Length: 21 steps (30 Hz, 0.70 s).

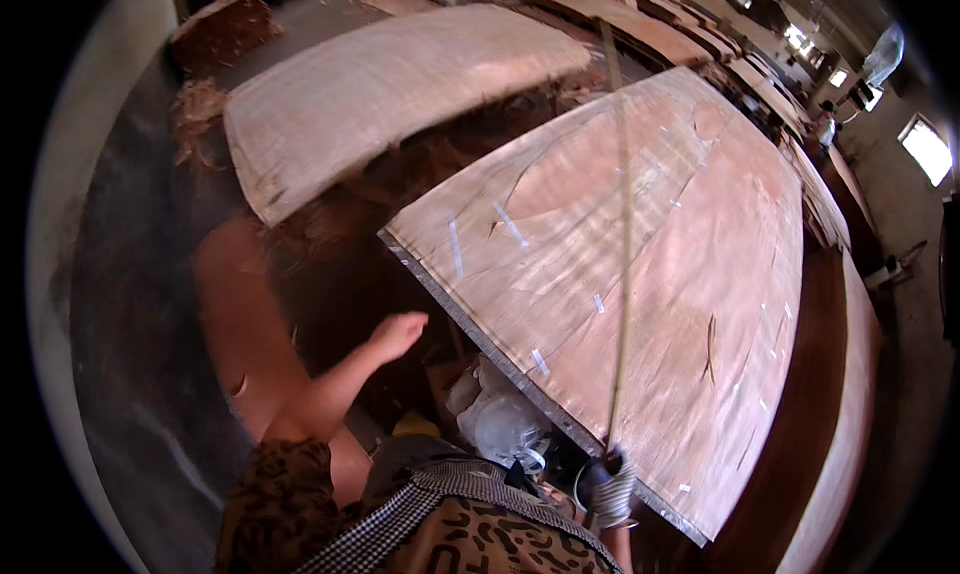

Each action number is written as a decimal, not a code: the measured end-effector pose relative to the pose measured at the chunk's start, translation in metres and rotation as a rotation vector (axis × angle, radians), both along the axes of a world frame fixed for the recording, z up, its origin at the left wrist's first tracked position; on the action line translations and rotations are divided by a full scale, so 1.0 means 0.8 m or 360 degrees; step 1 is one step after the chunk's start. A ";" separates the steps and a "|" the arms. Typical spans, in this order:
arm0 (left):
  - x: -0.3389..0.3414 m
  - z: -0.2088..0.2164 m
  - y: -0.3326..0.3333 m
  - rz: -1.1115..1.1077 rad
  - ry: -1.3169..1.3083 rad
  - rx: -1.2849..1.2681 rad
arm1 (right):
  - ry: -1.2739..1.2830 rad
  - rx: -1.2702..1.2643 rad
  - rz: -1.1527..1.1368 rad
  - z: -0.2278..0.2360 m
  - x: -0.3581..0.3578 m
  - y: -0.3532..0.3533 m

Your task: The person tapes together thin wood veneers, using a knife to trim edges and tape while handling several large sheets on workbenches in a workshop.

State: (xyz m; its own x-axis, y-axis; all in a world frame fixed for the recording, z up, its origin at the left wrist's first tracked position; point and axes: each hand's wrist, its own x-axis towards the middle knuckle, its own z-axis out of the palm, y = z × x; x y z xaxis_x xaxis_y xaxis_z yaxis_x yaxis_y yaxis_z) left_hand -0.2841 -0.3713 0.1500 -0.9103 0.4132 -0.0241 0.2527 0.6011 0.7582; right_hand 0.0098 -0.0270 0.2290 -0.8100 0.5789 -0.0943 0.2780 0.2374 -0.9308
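Observation:
Just left of the near corner of a big veneer sheet (700, 264) my left hand (400, 334) hangs in the air, its fingers curled in and slightly blurred, with nothing seen in it. The pale pinkish sheet tops a stack with a dark edge. Short strips of white tape (508, 224) and a few cracks mark its surface. My right hand (610, 486), in a grey-and-white ribbed glove, is low by the near edge. It grips the lower end of a long thin stick (624, 264), which stretches away across the sheet. The fingers are partly hidden.
Another veneer stack (400, 84) stands at the far left, with torn brown scraps below it. A narrow brown veneer strip (240, 324) lies on the dark floor at left. Beneath the near edge are clear plastic bags (505, 424). More sheets (620, 24) line the back.

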 end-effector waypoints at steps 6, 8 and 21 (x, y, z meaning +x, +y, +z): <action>-0.162 0.095 0.060 -0.0167 0.1110 -0.0262 | -0.0558 -0.0401 -0.0100 -0.058 0.051 -0.163; -0.192 0.108 0.068 -0.0307 0.1297 -0.0204 | -0.0796 -0.0844 -0.0325 -0.083 0.073 -0.207; -0.283 -0.006 0.049 0.0344 0.0047 -0.0547 | -0.0797 -0.0883 -0.0602 -0.049 0.057 -0.293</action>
